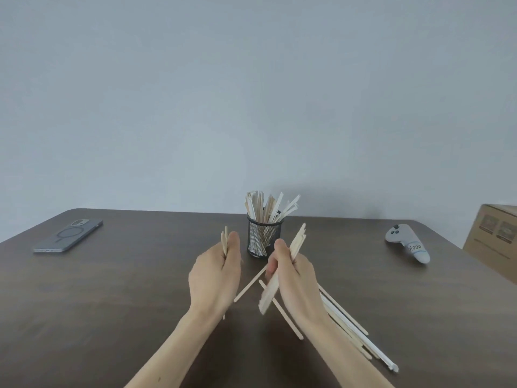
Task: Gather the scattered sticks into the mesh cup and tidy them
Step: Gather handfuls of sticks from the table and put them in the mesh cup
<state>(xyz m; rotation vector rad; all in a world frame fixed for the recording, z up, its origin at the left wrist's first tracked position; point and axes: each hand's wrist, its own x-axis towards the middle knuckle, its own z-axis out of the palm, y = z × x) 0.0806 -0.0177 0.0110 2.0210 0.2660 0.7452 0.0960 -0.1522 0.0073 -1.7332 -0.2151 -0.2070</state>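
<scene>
A black mesh cup stands upright mid-table, with several pale wooden sticks fanning out of its top. My left hand is just left of the cup, shut on a few sticks that poke up past its fingers. My right hand is just in front of the cup to its right, shut on a slanted bundle of sticks. Two loose sticks lie crossed on the table between my hands. More sticks lie in a pile beneath my right forearm.
A grey phone lies face down at the far left of the dark wooden table. A white game controller rests at the far right, and a cardboard box stands at the right edge.
</scene>
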